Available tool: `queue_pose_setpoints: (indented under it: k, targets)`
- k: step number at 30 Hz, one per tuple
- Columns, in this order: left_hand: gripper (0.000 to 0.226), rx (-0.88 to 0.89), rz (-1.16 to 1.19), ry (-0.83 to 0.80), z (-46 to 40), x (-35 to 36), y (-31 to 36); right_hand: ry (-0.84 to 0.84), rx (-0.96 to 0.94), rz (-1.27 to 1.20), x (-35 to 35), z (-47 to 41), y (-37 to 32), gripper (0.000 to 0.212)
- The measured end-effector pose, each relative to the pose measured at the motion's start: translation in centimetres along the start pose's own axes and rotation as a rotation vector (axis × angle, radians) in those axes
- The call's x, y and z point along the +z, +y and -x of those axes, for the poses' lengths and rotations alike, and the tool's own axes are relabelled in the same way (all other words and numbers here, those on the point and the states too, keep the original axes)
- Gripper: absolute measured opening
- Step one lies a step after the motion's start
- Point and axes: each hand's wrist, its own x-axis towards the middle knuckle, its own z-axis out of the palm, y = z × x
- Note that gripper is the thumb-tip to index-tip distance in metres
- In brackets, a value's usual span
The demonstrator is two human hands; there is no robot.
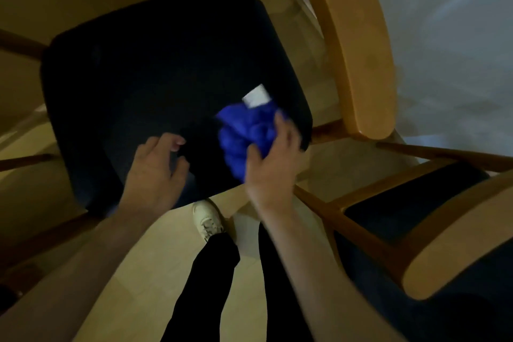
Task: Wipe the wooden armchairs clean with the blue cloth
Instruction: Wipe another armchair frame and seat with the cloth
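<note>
The right hand [273,159] grips the bunched blue cloth [245,133], fingers curled round it so the wad gives a firm wiping face. A white tag [256,95] sticks out at its far end. The cloth sits over the seat [155,78] near its front right corner, probably mid-wipe. The left hand [155,166] holds nothing; its fingers are loosely spread at the front edge of the seat, likely to steady the chair. The armrest [358,50] stands just beside. A second chair [433,233] stands near, on the right.
</note>
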Motion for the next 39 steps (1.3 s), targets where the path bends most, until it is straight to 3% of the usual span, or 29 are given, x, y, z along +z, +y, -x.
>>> queue_pose_setpoints:
  k: [2,4,6,11,14,16,20,23,27,29,34,37,39]
  targets:
    - [0.031,-0.006,0.031,0.013,0.2,0.5,0.7,0.115,-0.074,0.205,-1.3,-4.4,0.4,0.075]
    - [0.033,-0.006,0.050,0.016,0.6,1.0,1.1,0.066,-0.018,0.355,-0.9,-7.9,0.8,0.071]
    - [0.034,-0.008,0.055,0.018,1.2,1.3,1.0,-0.026,0.020,0.452,0.3,-8.7,1.0,0.067]
    - [0.036,-0.049,0.052,-0.005,1.9,1.3,0.8,-0.484,-0.403,0.613,0.9,-3.0,3.2,0.064]
    - [0.038,-0.050,0.049,-0.034,2.0,1.1,1.0,-0.633,-0.454,0.584,-0.3,-1.2,3.6,0.058]
    - [0.039,-0.055,0.057,-0.032,1.9,1.1,1.1,-0.577,-0.449,0.576,-1.7,-2.3,3.1,0.061]
    - [0.039,-0.053,0.082,-0.026,1.3,1.7,1.0,-0.159,-0.215,0.750,-3.5,-5.9,2.3,0.087]
    - [0.038,-0.044,0.092,-0.019,1.1,2.0,0.8,-0.249,0.084,0.774,-1.7,-6.8,1.1,0.088]
    - [0.038,-0.031,0.121,-0.001,1.3,1.4,0.5,-0.278,0.306,0.409,-0.9,-4.7,1.3,0.069]
    - [0.038,-0.040,0.130,-0.002,1.4,1.1,0.2,-0.262,0.257,0.331,-1.0,-3.4,1.4,0.060]
    - [0.039,-0.130,0.153,0.036,0.9,-0.3,-1.6,-0.085,-0.172,0.442,1.0,-6.4,-1.7,0.072]
    - [0.038,-0.222,0.196,0.098,0.9,-1.7,-3.2,-0.168,-0.079,0.543,3.7,-6.4,-3.7,0.074]
    - [0.037,-0.304,0.253,0.149,0.9,-3.0,-4.3,-0.317,-0.376,0.710,5.3,-4.9,-4.5,0.075]
